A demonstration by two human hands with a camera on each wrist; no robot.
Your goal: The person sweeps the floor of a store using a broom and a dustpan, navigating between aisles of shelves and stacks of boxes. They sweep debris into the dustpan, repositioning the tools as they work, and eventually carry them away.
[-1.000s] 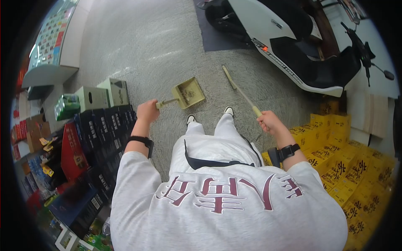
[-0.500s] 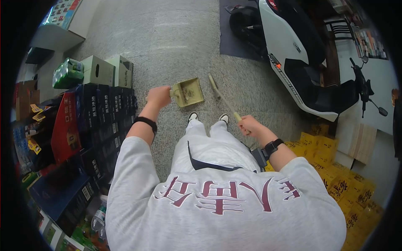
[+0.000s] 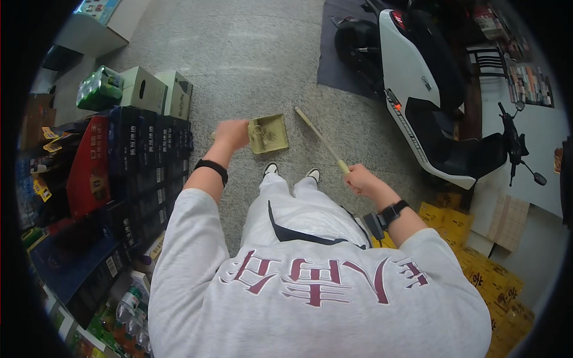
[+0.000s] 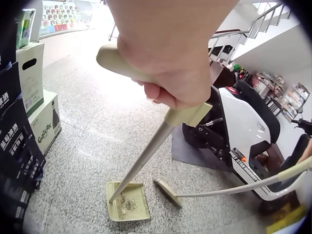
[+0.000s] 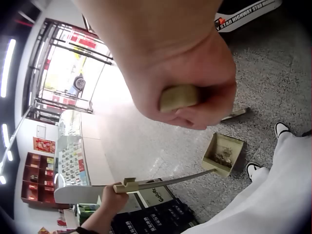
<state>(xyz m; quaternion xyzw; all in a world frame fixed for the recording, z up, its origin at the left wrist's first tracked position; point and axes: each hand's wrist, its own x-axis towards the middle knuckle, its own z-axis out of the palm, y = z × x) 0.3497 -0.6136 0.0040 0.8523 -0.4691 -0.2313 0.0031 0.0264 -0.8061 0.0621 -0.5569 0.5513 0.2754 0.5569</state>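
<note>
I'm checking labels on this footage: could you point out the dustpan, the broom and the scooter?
Dustpan (image 4: 140,202), left wrist view: bare part of its tray.
Broom (image 4: 214,193), left wrist view: its grey shaft.
Scooter (image 3: 412,68), head view: its white side panel.

On my head feed the light is even and muted, with soft pale streaks on the floor (image 3: 230,71); black rounded edges close in and the outer parts bend. The left hand (image 3: 231,135) looks slightly smeared there. My left wrist feed washes out to white across the upper floor. On my right wrist feed, tubes (image 5: 8,68) glow and an opening (image 5: 59,66) glares, while the upper right stays dim.
</note>
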